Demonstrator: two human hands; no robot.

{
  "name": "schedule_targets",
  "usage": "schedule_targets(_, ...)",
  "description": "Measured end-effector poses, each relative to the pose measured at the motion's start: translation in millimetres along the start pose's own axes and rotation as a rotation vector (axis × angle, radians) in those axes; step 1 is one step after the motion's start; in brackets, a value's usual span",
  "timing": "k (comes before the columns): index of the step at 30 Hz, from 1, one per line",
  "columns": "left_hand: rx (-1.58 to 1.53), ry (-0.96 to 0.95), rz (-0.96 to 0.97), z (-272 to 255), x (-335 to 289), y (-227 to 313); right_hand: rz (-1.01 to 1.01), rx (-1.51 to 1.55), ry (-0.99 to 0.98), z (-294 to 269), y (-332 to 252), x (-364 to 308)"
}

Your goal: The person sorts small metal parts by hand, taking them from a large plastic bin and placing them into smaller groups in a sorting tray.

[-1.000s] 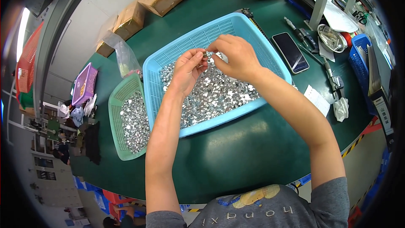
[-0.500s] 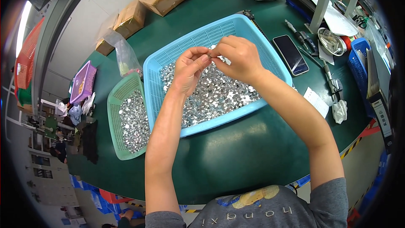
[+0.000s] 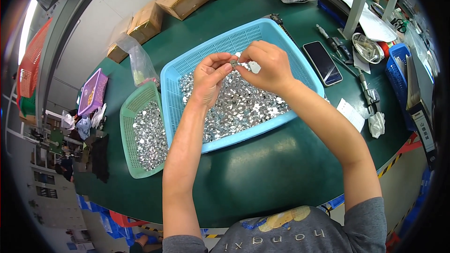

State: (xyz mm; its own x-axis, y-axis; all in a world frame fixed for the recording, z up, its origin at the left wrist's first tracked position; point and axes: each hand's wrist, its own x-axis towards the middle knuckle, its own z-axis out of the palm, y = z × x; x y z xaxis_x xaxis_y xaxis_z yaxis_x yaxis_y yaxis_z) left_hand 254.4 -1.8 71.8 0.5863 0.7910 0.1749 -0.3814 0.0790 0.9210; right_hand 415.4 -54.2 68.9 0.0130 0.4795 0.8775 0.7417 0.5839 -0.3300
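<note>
Above a light-blue plastic basket (image 3: 236, 139) heaped with small shiny metal parts (image 3: 243, 107), my two hands meet. Between thumb and fingers, my left hand (image 3: 210, 76) pinches one small grey metal part (image 3: 234, 63). My right hand (image 3: 269, 68) is closed around the same part from the other side, its thumb and fingertip at the part's edge. The part's exact shape is too small to make out. Left of the blue basket stands a green basket (image 3: 125, 136) holding more small silvery parts (image 3: 151, 136).
Cardboard boxes (image 3: 183, 1) line the far edge, near a clear plastic bag (image 3: 138, 58). At right lie a phone (image 3: 323, 63), a micrometer-like tool (image 3: 335, 42), a paper slip (image 3: 350, 115) and a blue bin (image 3: 398, 75). A purple basket (image 3: 93, 91) sits at far left.
The fingers of my right hand have parted a little, so more of the small metal part shows between the hands. Both hands stay over the blue basket.
</note>
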Motion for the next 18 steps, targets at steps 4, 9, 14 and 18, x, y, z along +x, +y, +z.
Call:
schedule_targets(4, 0.074, 0.004, -0.027, -3.0, 2.7, -3.3, -0.015, 0.017, 0.006, 1.1, 1.2, -0.8)
schedule_targets(9, 0.535, 0.171, -0.031, -0.9, 8.3, 0.3, 0.018, -0.063, -0.050, -23.4, 6.1, 4.8)
schedule_targets(14, 1.230, 0.295, 0.187, -44.2, 17.0, -11.4, 0.406, -0.089, 0.002, -117.2, 26.8, -23.3)
schedule_targets(18, 1.129, 0.431, 0.102, -66.7, 23.8, -13.8, 0.762, -0.354, -0.293, -164.8, 24.7, -99.7)
